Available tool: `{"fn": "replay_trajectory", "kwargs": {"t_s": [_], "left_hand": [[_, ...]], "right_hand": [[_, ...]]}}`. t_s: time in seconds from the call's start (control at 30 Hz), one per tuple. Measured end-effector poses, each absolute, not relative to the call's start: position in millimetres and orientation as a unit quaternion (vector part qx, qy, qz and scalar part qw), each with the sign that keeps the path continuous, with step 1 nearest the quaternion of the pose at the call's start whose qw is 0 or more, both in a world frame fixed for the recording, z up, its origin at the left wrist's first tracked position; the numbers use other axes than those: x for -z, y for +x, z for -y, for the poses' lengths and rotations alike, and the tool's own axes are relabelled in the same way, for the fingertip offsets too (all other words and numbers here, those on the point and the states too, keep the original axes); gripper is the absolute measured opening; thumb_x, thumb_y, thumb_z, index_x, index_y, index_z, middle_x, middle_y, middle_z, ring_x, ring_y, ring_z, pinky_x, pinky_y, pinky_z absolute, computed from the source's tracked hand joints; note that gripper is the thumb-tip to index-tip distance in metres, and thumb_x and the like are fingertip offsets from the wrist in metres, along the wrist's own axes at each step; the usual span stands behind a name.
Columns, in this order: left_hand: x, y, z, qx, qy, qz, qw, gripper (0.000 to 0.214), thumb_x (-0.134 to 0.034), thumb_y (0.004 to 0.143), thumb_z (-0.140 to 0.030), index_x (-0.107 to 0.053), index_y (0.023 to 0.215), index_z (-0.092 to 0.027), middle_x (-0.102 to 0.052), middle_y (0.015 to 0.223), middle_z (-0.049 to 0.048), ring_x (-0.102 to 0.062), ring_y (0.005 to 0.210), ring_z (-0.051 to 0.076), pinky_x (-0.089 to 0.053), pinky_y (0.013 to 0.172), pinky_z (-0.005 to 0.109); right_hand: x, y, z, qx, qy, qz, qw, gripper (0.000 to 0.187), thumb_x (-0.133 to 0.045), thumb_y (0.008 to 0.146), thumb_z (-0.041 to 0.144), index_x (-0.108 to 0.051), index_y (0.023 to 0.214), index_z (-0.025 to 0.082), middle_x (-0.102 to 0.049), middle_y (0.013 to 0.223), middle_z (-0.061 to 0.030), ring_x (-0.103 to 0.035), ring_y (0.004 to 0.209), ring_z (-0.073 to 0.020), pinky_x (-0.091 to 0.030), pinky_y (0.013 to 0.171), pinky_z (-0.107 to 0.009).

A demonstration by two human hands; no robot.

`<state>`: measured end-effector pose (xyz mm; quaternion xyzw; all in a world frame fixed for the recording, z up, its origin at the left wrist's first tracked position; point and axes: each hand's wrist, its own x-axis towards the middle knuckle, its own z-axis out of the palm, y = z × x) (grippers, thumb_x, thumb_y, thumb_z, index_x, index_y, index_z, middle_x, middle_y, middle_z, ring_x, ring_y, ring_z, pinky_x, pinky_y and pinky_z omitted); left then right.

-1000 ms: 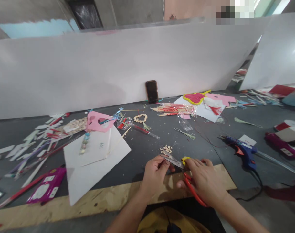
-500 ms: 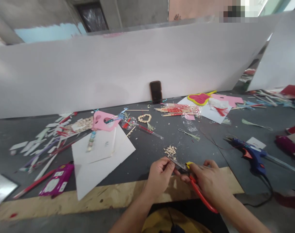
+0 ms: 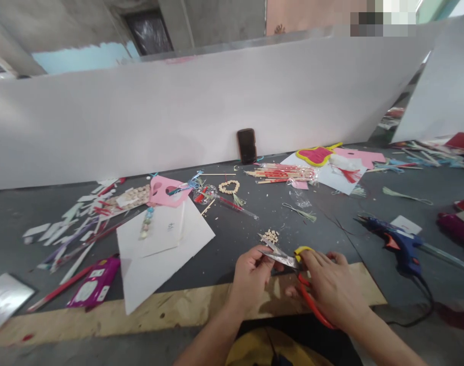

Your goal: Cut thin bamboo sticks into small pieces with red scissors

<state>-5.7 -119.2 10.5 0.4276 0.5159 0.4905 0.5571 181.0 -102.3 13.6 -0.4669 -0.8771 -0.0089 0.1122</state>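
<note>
My right hand (image 3: 327, 277) grips a pair of scissors (image 3: 287, 260) with red and yellow handles. Their blades stand apart and point left, right at the fingertips of my left hand (image 3: 250, 274). The fingers of that hand are pinched together; whatever they hold is hidden or too small to make out. Just beyond the blades lies a small heap of short pale cut pieces (image 3: 270, 236). Farther back, a ring of pale beads (image 3: 228, 187) with a green tassel rests on the dark table (image 3: 232, 259).
A blue glue gun (image 3: 397, 244) with a trailing cord lies to the right. White card sheets (image 3: 140, 279) and a purple packet (image 3: 96, 282) are on the left. Wrapped sticks (image 3: 281, 174) lie behind, and a phone (image 3: 247, 146) leans against the white board (image 3: 178, 117).
The scissors have opened, their blades spreading beside my left fingertips. My left hand stays nearly in place, still pinched.
</note>
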Motion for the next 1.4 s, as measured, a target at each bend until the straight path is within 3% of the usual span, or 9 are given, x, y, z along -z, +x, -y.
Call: {"fn": "replay_trajectory", "kwargs": {"t_s": [0.2,0.33,0.53,0.9,1.17,1.4], "left_hand": [[-16,-7,119,-0.466,0.433,-0.509,0.580,0.016,-0.053,0.082,-0.026,-0.062,0.077,-0.014,-0.066,0.061,0.0027,-0.034,0.042,0.005,-0.025,0.042,0.018],[-16,-8,118,-0.457,0.445,-0.504,0.582,0.017,-0.054,0.083,-0.027,-0.061,0.075,-0.014,-0.065,0.061,0.0024,-0.037,0.043,0.006,-0.026,0.043,0.018],[-14,-7,120,-0.460,0.437,-0.506,0.585,0.020,-0.054,0.084,-0.032,-0.062,0.079,-0.014,-0.064,0.063,0.0027,-0.045,0.047,0.007,-0.028,0.045,0.018],[-8,-7,120,-0.472,0.427,-0.504,0.585,0.020,-0.057,0.082,-0.033,-0.058,0.084,-0.013,-0.063,0.064,0.0012,-0.037,0.043,0.005,-0.028,0.042,0.017],[-14,-10,120,-0.456,0.468,-0.521,0.550,0.018,-0.053,0.082,-0.024,-0.065,0.074,-0.013,-0.066,0.062,0.0026,-0.038,0.044,0.006,-0.028,0.043,0.018],[-20,-10,119,-0.434,0.477,-0.525,0.556,0.022,-0.052,0.084,-0.029,-0.066,0.075,-0.013,-0.067,0.064,0.0036,-0.045,0.047,0.008,-0.032,0.047,0.019]], "right_hand": [[-14,182,102,0.009,-0.460,0.881,0.115,0.026,-0.051,0.080,0.035,-0.049,0.099,0.017,-0.067,0.090,-0.0109,-0.061,0.082,-0.0260,-0.028,0.079,-0.040],[-15,182,101,0.000,-0.445,0.888,0.119,0.015,-0.043,0.088,0.032,-0.050,0.090,0.019,-0.068,0.077,-0.0052,-0.062,0.069,-0.0210,-0.026,0.076,-0.037],[-18,180,101,0.003,-0.430,0.895,0.123,0.026,-0.037,0.093,0.038,-0.048,0.077,0.021,-0.065,0.061,-0.0008,-0.056,0.052,-0.0171,-0.024,0.067,-0.033],[-15,180,101,-0.012,-0.460,0.881,0.109,0.015,-0.047,0.086,0.034,-0.051,0.085,0.019,-0.067,0.073,-0.0041,-0.060,0.067,-0.0206,-0.026,0.072,-0.035],[-17,180,104,-0.021,-0.471,0.876,0.102,0.034,-0.056,0.077,0.044,-0.049,0.095,0.017,-0.066,0.088,-0.0104,-0.059,0.082,-0.0267,-0.027,0.077,-0.038],[-13,182,103,-0.030,-0.455,0.884,0.104,0.014,-0.046,0.086,0.032,-0.050,0.081,0.019,-0.066,0.069,-0.0037,-0.058,0.061,-0.0195,-0.026,0.069,-0.034]]}}
